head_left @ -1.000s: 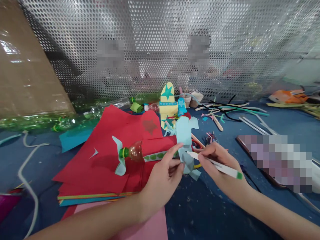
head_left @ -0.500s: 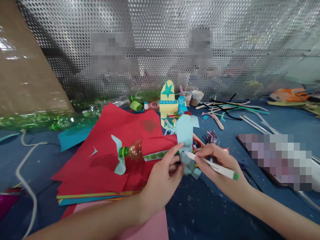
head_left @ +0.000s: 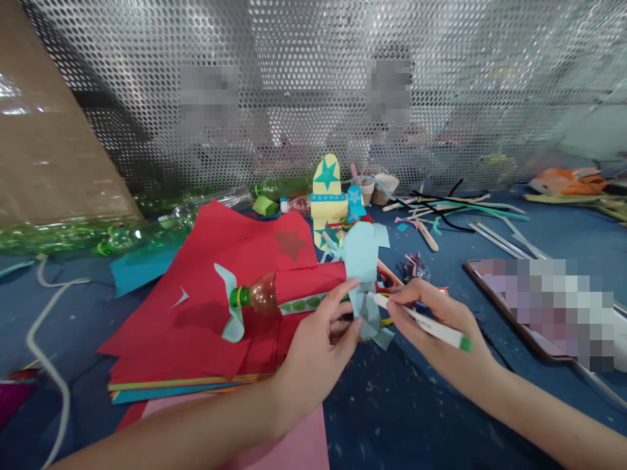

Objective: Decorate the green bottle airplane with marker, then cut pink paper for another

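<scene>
My left hand (head_left: 323, 346) is closed on the near-left edge of a light blue paper cutout (head_left: 361, 254) with rounded ends. In my right hand (head_left: 441, 336) is a white marker pen (head_left: 435, 328) with a green end, its tip at or just over the lower half of the cutout; I cannot tell if it touches. Left of the cutout lies a red paper tube (head_left: 313, 282) with a strip of green ovals. It joins a bottle neck (head_left: 264, 292) with a green cap and a pale blue paper propeller (head_left: 231, 303).
A stack of red paper (head_left: 196, 261) lies under the work. Behind stands a yellow paper plane wing (head_left: 327, 173) with teal stars. A phone (head_left: 509, 307) lies at right, near pipe cleaners and sticks (head_left: 455, 205). Plastic bottles (head_left: 142, 235) line the perforated metal screen (head_left: 294, 85).
The marker tip has shifted slightly to the right and lifted away a little from its earlier spot on the cutout. My left hand keeps its hold; the view has shifted slightly.
</scene>
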{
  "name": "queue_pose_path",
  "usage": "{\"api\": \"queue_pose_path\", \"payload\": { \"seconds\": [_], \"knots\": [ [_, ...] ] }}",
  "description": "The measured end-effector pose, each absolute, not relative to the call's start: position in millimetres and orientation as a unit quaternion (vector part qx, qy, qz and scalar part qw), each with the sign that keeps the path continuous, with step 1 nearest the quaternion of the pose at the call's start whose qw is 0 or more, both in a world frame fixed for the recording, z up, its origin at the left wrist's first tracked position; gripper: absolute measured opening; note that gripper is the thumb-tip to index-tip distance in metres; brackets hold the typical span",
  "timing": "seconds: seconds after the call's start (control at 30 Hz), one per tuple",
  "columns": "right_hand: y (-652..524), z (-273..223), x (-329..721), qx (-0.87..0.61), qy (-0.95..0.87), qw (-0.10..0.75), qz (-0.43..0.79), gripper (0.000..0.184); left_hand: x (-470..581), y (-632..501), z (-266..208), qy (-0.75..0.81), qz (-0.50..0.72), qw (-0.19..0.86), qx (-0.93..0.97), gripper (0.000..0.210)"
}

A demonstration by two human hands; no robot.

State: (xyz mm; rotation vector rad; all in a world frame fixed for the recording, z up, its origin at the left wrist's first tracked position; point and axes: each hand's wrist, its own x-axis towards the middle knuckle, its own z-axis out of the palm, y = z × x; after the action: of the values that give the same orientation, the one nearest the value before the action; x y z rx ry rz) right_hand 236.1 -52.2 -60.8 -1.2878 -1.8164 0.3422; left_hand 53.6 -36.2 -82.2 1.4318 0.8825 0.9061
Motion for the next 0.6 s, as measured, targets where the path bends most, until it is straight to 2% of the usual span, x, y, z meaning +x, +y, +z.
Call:
{"api": "queue_pose_path", "payload": {
  "seconds": [0.6],
  "knots": [
    [-56.0,-61.0,231.5,-0.493,-0.747,0.423,0.137,0.019,53.3,-35.5,-83.1,0.400,0.374,0.571,0.611,0.048]
  ]
}}
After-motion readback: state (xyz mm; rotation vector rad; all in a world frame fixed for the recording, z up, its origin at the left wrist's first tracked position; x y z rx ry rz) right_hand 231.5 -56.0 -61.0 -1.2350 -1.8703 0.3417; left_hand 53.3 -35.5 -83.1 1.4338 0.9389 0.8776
